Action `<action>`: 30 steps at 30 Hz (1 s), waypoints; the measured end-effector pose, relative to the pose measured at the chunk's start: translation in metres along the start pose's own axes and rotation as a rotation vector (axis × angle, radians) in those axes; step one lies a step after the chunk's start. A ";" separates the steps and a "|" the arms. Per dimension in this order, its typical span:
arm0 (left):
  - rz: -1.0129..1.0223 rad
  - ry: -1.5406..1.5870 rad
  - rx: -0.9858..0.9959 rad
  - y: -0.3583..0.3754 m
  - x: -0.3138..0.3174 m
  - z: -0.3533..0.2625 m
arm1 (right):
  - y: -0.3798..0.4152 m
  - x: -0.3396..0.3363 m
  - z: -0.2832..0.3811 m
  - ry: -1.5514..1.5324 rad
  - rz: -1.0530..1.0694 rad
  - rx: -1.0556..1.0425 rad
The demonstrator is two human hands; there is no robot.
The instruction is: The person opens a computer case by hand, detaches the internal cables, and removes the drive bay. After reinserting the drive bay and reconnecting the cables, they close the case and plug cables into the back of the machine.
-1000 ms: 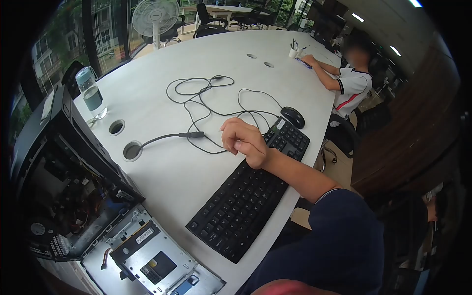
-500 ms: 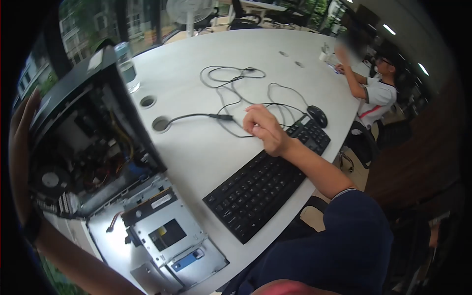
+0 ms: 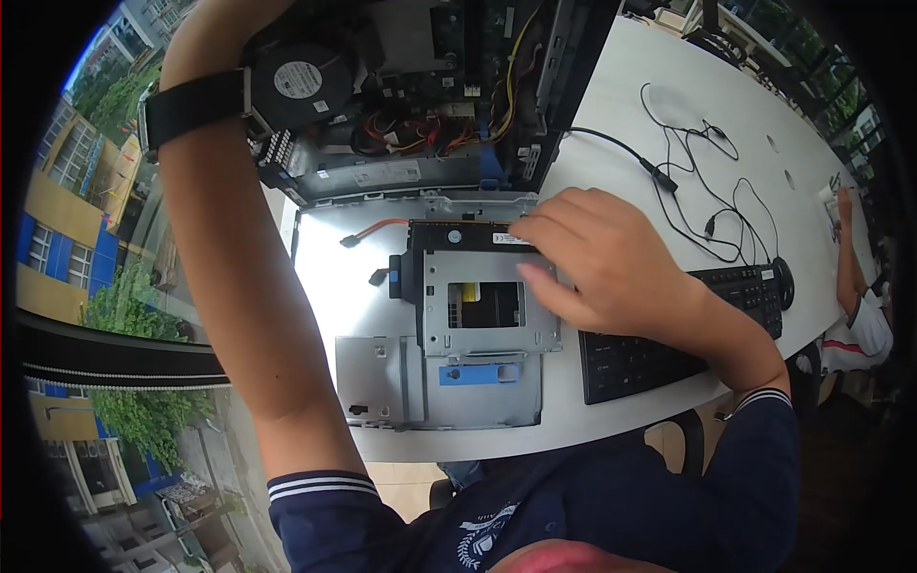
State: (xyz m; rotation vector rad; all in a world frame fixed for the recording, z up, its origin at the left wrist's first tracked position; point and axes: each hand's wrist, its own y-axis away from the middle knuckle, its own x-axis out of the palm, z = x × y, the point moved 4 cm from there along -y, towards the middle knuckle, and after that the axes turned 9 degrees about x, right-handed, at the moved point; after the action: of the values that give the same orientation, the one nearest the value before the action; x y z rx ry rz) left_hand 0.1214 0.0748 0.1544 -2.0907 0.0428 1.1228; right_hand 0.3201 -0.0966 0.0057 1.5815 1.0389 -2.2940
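An opened desktop computer case [image 3: 411, 172] stands at the top of the view, its fan [image 3: 298, 81] and coloured cables [image 3: 430, 132] exposed. My left hand [image 3: 224, 29] reaches up past the fan on the case's left side; its fingers lie beyond the frame's edge. Below, a silvery metal drive bracket [image 3: 487, 341] with a square cutout sits on the case's fold-down metal panel [image 3: 325, 258]. Along its upper edge runs a black drive [image 3: 478, 236] with a white label. My right hand [image 3: 611, 258] hovers at the bracket's upper right corner, thumb and fingers apart, fingertips right at the label.
A blue latch [image 3: 478, 374] sits below the bracket, and a loose red cable [image 3: 373, 232] at its left. Right of the panel lie a black keyboard [image 3: 650, 358], a mouse [image 3: 785, 284] and tangled cables [image 3: 688, 158]. Another person [image 3: 860, 329] sits at the table's far right.
My view has swung left and down onto the computer. My right hand has gone from above the keyboard, fingers curled, to the drive bracket, fingers apart. My left hand stays at the case.
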 end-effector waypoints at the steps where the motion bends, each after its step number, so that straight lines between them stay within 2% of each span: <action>1: -0.021 -0.038 -0.041 -0.003 -0.002 -0.002 | -0.008 0.012 0.007 0.027 0.033 0.002; 3: 0.042 -0.031 -0.093 0.000 -0.006 -0.008 | -0.009 0.030 0.011 0.112 0.071 0.004; 5: 0.118 -0.294 0.059 -0.050 0.011 0.085 | -0.011 0.046 0.021 0.226 0.060 -0.011; 7: -0.005 -0.160 0.084 0.009 -0.018 -0.017 | -0.011 0.043 0.026 0.254 0.058 -0.051; 9: -0.117 -0.178 0.147 0.012 -0.018 -0.018 | -0.006 0.044 0.027 0.271 0.051 -0.090; 10: 0.029 -0.331 -0.004 -0.007 -0.004 0.015 | -0.005 0.041 0.028 0.210 0.045 -0.115; 11: -0.118 -0.338 0.082 -0.010 0.002 0.026 | -0.004 0.039 0.029 0.150 0.043 -0.136; 15: -0.182 -0.265 0.059 -0.003 -0.004 0.012 | -0.007 0.022 0.026 -0.006 -0.036 -0.203; 16: -0.167 -0.267 0.057 -0.003 -0.005 0.010 | -0.014 0.011 0.028 -0.076 -0.073 -0.164; 19: -0.166 -0.294 0.067 -0.003 -0.007 0.012 | -0.033 -0.018 0.019 -0.006 -0.182 -0.032; 23: -0.157 -0.288 0.086 -0.003 -0.008 0.008 | -0.060 -0.041 -0.007 -0.094 -0.389 0.350; 25: -0.151 -0.291 0.074 -0.002 -0.008 0.007 | -0.072 -0.044 -0.021 -0.018 -0.432 0.446; 27: -0.240 -0.306 0.151 -0.004 -0.003 0.015 | -0.086 -0.040 -0.030 0.076 -0.499 0.486; 29: -0.084 -0.338 0.064 -0.004 -0.008 0.012 | -0.097 -0.034 -0.032 0.150 -0.548 0.515; 30: -0.120 -0.361 0.138 -0.007 -0.005 0.017 | -0.101 -0.031 -0.030 0.185 -0.566 0.530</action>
State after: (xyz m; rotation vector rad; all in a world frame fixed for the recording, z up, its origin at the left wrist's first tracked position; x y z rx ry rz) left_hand 0.1090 0.0894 0.1564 -1.7204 -0.1715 1.3653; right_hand 0.3055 -0.0097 0.0718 1.9058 1.0879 -3.0487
